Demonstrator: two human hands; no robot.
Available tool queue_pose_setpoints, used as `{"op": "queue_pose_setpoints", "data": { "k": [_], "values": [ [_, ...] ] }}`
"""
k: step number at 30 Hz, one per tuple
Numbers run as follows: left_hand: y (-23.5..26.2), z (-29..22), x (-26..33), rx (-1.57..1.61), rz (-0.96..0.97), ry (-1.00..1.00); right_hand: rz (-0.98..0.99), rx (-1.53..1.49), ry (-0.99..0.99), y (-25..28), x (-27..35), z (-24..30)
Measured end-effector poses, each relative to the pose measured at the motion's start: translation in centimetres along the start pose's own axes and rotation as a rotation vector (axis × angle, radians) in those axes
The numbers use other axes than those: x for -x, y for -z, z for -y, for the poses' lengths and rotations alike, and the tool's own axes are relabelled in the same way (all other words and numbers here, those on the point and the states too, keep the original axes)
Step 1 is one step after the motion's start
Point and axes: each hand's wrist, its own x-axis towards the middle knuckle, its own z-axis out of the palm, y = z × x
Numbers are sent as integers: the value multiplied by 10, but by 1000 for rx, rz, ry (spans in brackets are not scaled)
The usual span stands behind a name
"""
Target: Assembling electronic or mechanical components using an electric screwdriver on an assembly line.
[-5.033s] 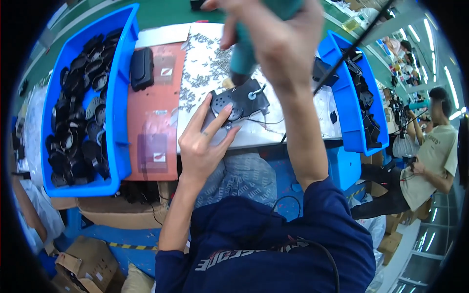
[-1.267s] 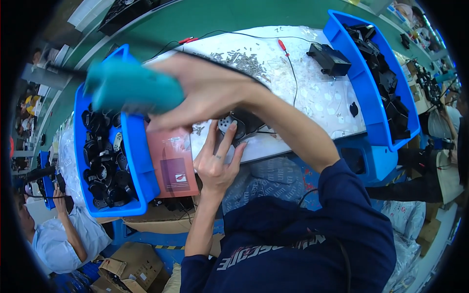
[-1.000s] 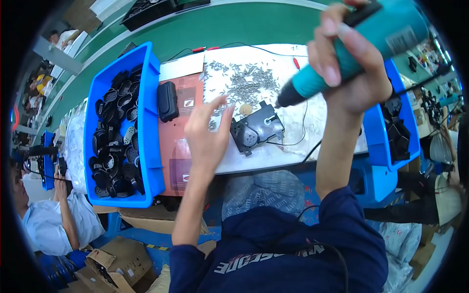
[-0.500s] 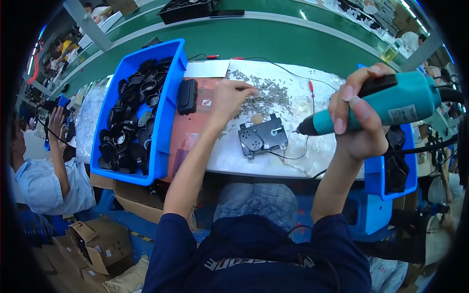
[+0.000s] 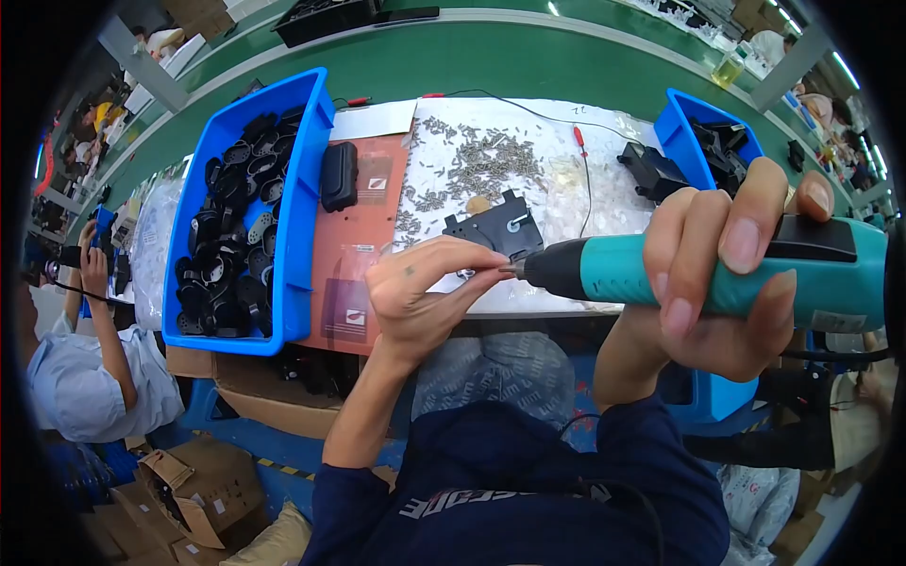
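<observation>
My right hand (image 5: pixel 722 274) is wrapped around a teal electric screwdriver (image 5: pixel 612 268), held level above the table's front part with its black nose pointing left. Thumb and forefinger of my left hand (image 5: pixel 415 292) are pinched together at the screwdriver's tip. A small metal screw (image 5: pixel 510 269) seems to be between them, mostly hidden by the fingertips. Just beyond lies a black plastic housing (image 5: pixel 491 226) with a small light-coloured shaft on top; my left hand covers its near part. Many loose screws (image 5: pixel 500 162) are spread over the white sheet behind it.
A blue bin (image 5: pixel 302 217) of round black parts stands at left, beside a black case (image 5: pixel 340 176) on a reddish mat (image 5: pixel 377 203). Another blue bin (image 5: pixel 672 132) with black parts is at back right. Red-tipped wires (image 5: pixel 580 141) cross the sheet. A co-worker (image 5: pixel 104 368) sits at left.
My left hand has come from the screw pile back toward me, to the screwdriver's tip. The screwdriver has moved lower and left in my right hand. The view has shifted slightly.
</observation>
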Motion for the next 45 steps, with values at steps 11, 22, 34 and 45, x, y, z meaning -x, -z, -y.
{"op": "queue_pose_setpoints", "data": {
  "k": [11, 22, 34, 45],
  "values": [
    [-4, -9, 16, 15, -24, 40, 28, 21, -47, -8, 7, 2],
    [0, -3, 31, 157, -4, 100, 133, -7, -302, -16, -2, -10],
    [5, 63, 79, -409, 50, 189, -324, 735, -482, -116, 3, -88],
    [1, 60, 76, -402, 10, 206, -122, 145, -329, -80, 18, -142]
  ]
}}
